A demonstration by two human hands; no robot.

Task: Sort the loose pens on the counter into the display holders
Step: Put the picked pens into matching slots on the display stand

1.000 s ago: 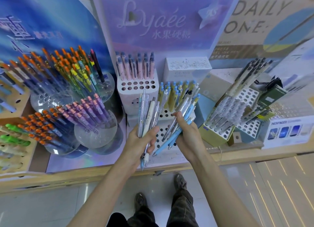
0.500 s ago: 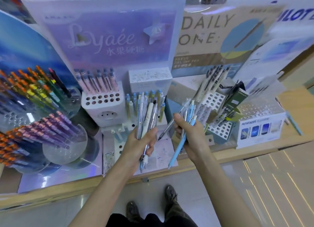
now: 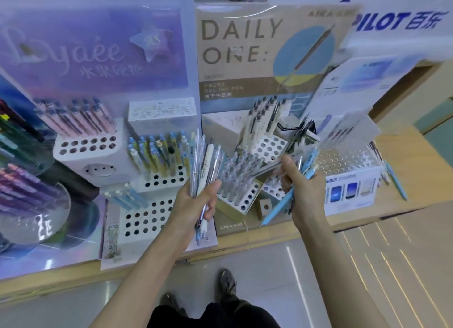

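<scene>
My left hand [image 3: 196,205] grips an upright bundle of clear and white pens [image 3: 204,163] in front of the stepped white holder [image 3: 157,214]. My right hand [image 3: 301,192] holds a second bunch of light blue and clear pens [image 3: 294,187], fanned out over the tilted holder of clear pens [image 3: 241,180]. Behind it stands a white perforated holder [image 3: 269,146] with cream pens [image 3: 262,121]. At the right sits a clear perforated holder [image 3: 348,158] on a printed box.
A white holder with pink pens [image 3: 81,121] stands at the back left. Round clear stands with purple pens [image 3: 22,187] fill the left edge. A loose blue pen [image 3: 397,183] lies on the wooden counter [image 3: 416,151] at right. Tall display cards rise behind.
The view has swung to the right. My right hand has moved right and away from my left hand, carrying its pens over the tilted holder. The left bundle stays held upright.
</scene>
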